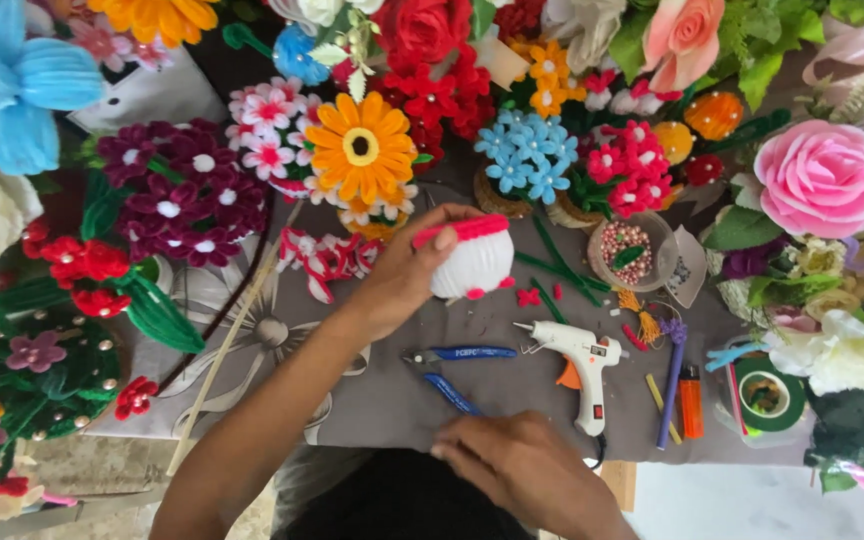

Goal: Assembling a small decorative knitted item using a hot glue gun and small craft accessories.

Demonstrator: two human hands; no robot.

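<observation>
Presently, the left hand (407, 275) grips a white fuzzy ball (474, 262) with a red rim, lifted above the grey mat (372, 400) in front of the flower pots. The right hand (522, 465) lies at the near edge of the mat, fingers curled; whether it pinches anything cannot be told. The ball's body looks formed and its rim fitted, with small red bits at its base; finishing appears outstanding. The glue gun (582, 365), blue pliers (457, 372), bead bowl (627, 250) and lighter (690, 400) lie to hand, untouched. Red scraps (530, 296) lie just beside the ball.
</observation>
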